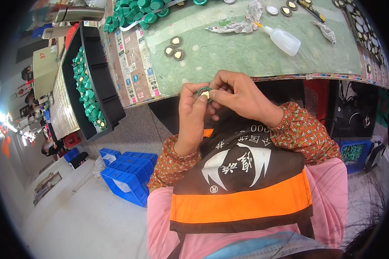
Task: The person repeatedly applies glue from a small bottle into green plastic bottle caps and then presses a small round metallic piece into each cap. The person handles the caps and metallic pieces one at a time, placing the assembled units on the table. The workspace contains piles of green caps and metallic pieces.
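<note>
Just off the table's near edge, both hands meet around a small round green fluted cup (204,91) with a cream heart-like centre. My left hand (191,114) pinches it between thumb and index finger. From the right, the closed fingertips of my right hand (240,96) press on its face, hiding part of it. Beyond the hands, dark scalloped discs (178,54) with cream centres lie in a small group on the green table covering (242,56). A white squeeze bottle (285,42) with a yellow tip rests on its side next to a crumpled cloth (245,23).
On the left, a black crate (111,93) holds many green fluted cups. More green cups (136,11) are heaped at the table's far left. A tray of discs (365,32) sits at the far right. Stacked blue crates (132,172) stand on the floor at left.
</note>
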Action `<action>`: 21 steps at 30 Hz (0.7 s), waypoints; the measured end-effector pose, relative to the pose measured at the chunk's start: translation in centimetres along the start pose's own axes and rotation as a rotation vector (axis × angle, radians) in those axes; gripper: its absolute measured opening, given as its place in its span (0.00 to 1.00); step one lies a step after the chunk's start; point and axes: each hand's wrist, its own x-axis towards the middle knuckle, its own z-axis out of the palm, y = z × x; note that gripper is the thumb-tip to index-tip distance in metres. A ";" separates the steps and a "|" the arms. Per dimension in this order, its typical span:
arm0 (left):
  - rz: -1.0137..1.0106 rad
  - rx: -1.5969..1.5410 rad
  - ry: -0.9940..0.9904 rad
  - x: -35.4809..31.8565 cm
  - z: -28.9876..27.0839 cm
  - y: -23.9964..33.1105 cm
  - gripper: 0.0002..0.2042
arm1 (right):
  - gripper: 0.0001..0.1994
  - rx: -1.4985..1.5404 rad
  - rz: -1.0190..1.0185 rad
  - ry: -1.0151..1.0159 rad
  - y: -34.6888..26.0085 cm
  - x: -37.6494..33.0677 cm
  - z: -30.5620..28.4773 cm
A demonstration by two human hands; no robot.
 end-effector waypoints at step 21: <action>0.064 0.075 0.012 0.2 -0.3 -0.1 0.10 | 0.07 -0.297 -0.085 0.079 -0.4 0.2 0.6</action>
